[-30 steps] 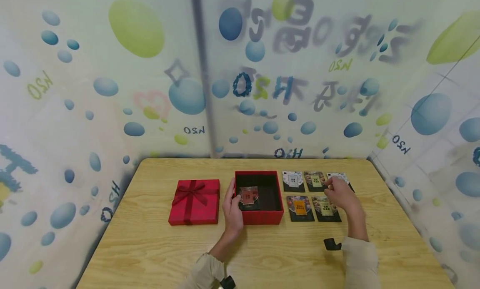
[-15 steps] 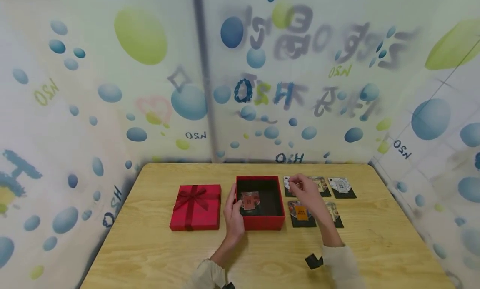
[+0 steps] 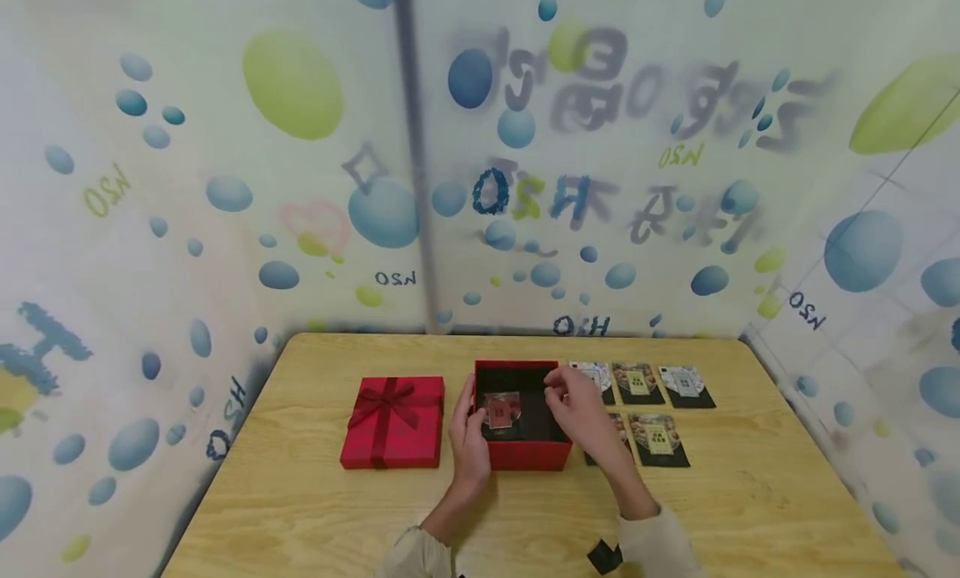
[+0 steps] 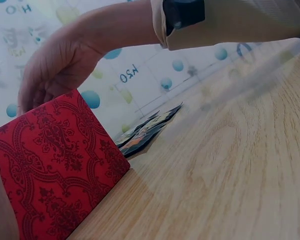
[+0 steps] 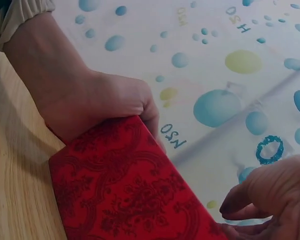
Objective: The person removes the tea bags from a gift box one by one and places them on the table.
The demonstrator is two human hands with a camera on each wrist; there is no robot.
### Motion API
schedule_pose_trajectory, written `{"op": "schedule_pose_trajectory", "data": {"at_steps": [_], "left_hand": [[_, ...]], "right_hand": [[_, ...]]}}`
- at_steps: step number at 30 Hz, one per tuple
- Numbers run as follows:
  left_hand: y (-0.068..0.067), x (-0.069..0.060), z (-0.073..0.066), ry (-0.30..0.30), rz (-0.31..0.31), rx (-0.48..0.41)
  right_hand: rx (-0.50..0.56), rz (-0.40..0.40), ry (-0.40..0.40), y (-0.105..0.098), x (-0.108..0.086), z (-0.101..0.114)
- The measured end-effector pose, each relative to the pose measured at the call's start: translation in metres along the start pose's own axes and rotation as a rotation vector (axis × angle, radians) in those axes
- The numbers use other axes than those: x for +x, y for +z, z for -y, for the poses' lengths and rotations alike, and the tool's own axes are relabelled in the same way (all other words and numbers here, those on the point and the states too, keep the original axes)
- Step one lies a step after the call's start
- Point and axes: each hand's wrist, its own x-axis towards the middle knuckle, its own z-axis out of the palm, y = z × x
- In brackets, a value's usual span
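My left hand holds the left wall of an uncovered red gift box, thumb over the rim. Inside the black interior, a flat square packet with a red label lies at the left. My right hand hovers over the box's right rim with loosely bent fingers. In the right wrist view, the right hand's fingertips show no packet. Right of the box lie a packet with a yellow-green label, a white packet and a lower green-label packet; my right arm partly covers others.
The red lid with a dark red ribbon bow lies left of the box. Everything stands on a wooden table. A patterned curtain rises behind the table and along both sides.
My right hand has moved left from the far-right white packet, across the upper packets, to the box's right rim. The white packet stays on the table. My left hand keeps its hold.
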Motion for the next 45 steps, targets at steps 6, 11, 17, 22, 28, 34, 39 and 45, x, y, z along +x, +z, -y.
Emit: {"op": "schedule_pose_trajectory", "data": {"at_steps": [6,11,17,22,28,34,39,45], "left_hand": [[0.003,-0.002,-0.001,-0.028,0.008,-0.004],[0.005,-0.005,0.003,-0.046,0.017,-0.013],[0.004,-0.009,0.001,-0.048,0.019,-0.015],[0.002,-0.010,0.001,-0.063,0.009,-0.009],[0.002,-0.014,0.002,-0.066,0.008,-0.001],[0.004,-0.013,0.001,-0.052,0.004,-0.014],[0.005,-0.008,0.002,-0.043,-0.004,-0.005],[-0.001,-0.002,0.002,-0.036,-0.034,0.010]], "right_hand": [[-0.047,0.102,-0.008,0.016,-0.001,0.006],[-0.188,0.196,0.027,0.034,0.003,0.010],[-0.202,0.410,0.154,0.050,0.008,0.008],[-0.150,0.500,0.156,0.049,0.009,0.009],[-0.121,0.521,0.096,0.047,0.007,0.008],[-0.105,0.420,0.110,0.043,0.009,0.007],[-0.024,0.472,0.066,0.041,0.014,0.003],[0.019,0.488,-0.013,0.044,0.020,0.005]]}}
